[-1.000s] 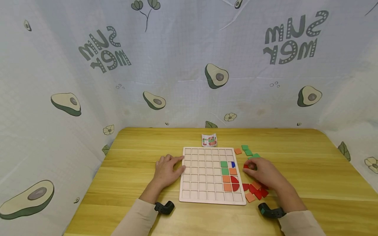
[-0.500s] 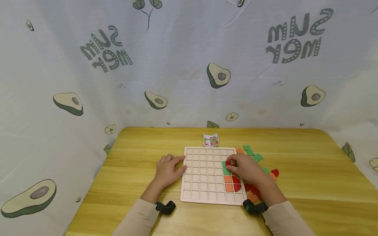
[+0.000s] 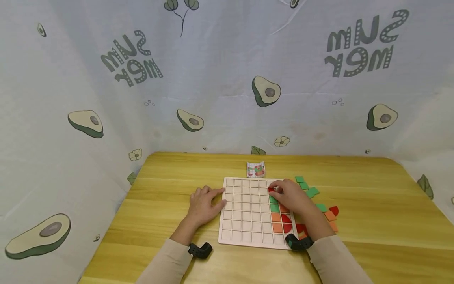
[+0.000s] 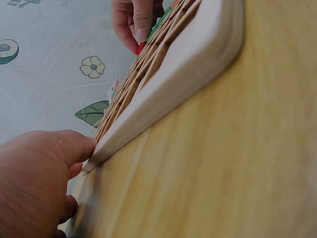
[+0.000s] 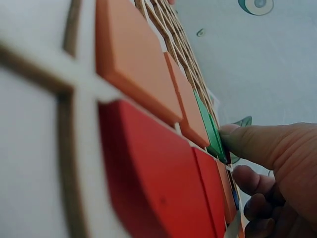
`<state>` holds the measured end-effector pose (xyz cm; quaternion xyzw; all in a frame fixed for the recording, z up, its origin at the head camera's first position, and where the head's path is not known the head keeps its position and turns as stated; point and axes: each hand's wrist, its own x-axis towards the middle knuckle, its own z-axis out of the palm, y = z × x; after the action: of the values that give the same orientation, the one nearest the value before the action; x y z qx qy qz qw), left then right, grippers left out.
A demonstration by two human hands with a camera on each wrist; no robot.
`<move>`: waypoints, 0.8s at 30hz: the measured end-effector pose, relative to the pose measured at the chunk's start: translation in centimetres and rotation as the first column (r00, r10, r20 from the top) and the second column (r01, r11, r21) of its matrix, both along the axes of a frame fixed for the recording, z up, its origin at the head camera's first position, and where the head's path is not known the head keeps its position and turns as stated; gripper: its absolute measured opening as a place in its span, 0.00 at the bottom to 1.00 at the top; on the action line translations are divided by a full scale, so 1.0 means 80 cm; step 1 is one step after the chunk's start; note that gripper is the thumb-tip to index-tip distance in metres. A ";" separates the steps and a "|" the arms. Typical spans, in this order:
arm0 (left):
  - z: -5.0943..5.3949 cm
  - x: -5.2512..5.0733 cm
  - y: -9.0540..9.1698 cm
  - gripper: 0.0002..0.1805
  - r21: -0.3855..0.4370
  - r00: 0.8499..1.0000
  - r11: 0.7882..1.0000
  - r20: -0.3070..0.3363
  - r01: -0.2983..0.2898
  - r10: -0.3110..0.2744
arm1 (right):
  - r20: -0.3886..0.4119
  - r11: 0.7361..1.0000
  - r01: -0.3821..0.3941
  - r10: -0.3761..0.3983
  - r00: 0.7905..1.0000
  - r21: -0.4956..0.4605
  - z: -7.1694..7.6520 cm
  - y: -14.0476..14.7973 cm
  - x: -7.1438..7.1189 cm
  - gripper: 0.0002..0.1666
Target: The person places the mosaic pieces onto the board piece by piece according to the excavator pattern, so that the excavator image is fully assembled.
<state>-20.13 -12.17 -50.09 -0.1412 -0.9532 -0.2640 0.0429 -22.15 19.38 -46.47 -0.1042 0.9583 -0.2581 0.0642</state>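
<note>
A pale wooden grid board [image 3: 246,215] lies on the table, with green squares [image 3: 274,208], orange squares [image 3: 277,227] and red rounded pieces [image 3: 287,228] in cells on its right side. My left hand [image 3: 205,205] touches the board's left edge with thumb and forefinger. Over the upper right cells, my right hand [image 3: 291,196] pinches a red piece [image 3: 271,189] just above the green squares. The left wrist view also shows this red piece [image 4: 141,47] at the right fingertips. In the right wrist view, the right hand [image 5: 282,168] mostly hides it.
Behind the board stands a small patterned card [image 3: 255,169]. Loose green tiles [image 3: 313,192], orange tiles [image 3: 330,215] and a red piece [image 3: 334,211] lie right of the board. A printed curtain [image 3: 227,79] hangs behind the table.
From the loose pieces at the right, my right hand has moved left onto the board with a red piece, then slightly farther up it. The left hand stays at the board's edge.
</note>
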 end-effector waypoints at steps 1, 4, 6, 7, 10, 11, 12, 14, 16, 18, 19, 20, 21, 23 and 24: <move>0.000 0.000 0.000 0.25 0.002 1.000 1.000 0.002 -0.001 0.001 | 0.000 1.000 0.003 -0.003 1.000 -0.001 0.000 0.001 0.000 0.17; 0.000 0.001 0.001 0.25 0.006 1.000 1.000 0.001 -0.005 0.005 | 0.001 1.000 0.004 -0.004 1.000 -0.008 -0.002 0.003 0.001 0.17; 0.000 0.001 0.001 0.25 0.004 1.000 1.000 0.000 -0.005 0.005 | 0.002 1.000 0.006 -0.006 1.000 -0.016 -0.002 0.004 0.002 0.17; 0.000 0.001 0.001 0.25 0.001 1.000 1.000 -0.002 -0.006 0.006 | 0.003 1.000 0.008 -0.008 1.000 -0.020 -0.001 0.004 0.002 0.16; -0.001 0.001 0.001 0.25 -0.005 1.000 1.000 -0.009 -0.006 0.006 | 0.005 0.999 0.019 -0.019 1.000 -0.031 0.000 0.004 0.004 0.13; -0.001 0.001 0.001 0.25 -0.005 1.000 1.000 -0.011 -0.006 0.006 | 0.004 0.999 0.024 -0.024 1.000 -0.033 0.001 0.004 0.005 0.12; -0.001 0.001 0.001 0.24 -0.006 1.000 1.000 -0.013 -0.006 0.006 | 0.004 0.999 0.028 -0.028 1.000 -0.035 0.001 0.004 0.005 0.11; -0.001 0.001 0.001 0.24 -0.003 1.000 1.000 -0.016 -0.005 0.005 | 0.001 0.999 0.035 -0.035 0.999 -0.035 0.003 0.004 0.006 0.09; 0.000 0.001 0.001 0.24 0.001 1.000 1.000 -0.016 -0.005 0.005 | 0.007 0.998 0.045 -0.044 0.999 -0.038 0.005 0.003 0.007 0.08; 0.001 0.001 0.001 0.24 0.002 1.000 1.000 -0.016 -0.006 0.006 | 0.019 0.998 0.050 -0.049 0.999 -0.044 0.006 0.003 0.008 0.08; 0.001 0.001 0.001 0.24 0.002 1.000 1.000 -0.014 -0.006 0.006 | 0.027 0.997 0.052 -0.051 0.998 -0.049 0.006 0.003 0.008 0.08; 0.001 0.001 0.001 0.24 0.001 1.000 1.000 -0.013 -0.007 0.007 | 0.044 0.996 0.058 -0.055 0.998 -0.062 0.006 0.004 0.008 0.09; 0.001 0.001 0.001 0.24 -0.001 1.000 1.000 -0.011 -0.008 0.008 | 0.062 0.995 0.064 -0.059 0.996 -0.074 0.008 0.005 0.009 0.10; 0.001 0.000 0.001 0.24 -0.004 1.000 1.000 -0.010 -0.009 0.009 | 0.089 0.993 0.071 -0.062 0.994 -0.096 0.010 0.012 0.008 0.12; 0.001 0.000 0.001 0.24 -0.006 1.000 1.000 -0.009 -0.010 0.010 | 0.095 0.992 0.081 -0.072 0.993 -0.098 0.013 0.016 0.009 0.13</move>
<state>-20.11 -12.06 -50.05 -0.1379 -0.9544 -0.2602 0.0481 -21.47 20.63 -45.47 -0.0584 0.9433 -0.3133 0.0927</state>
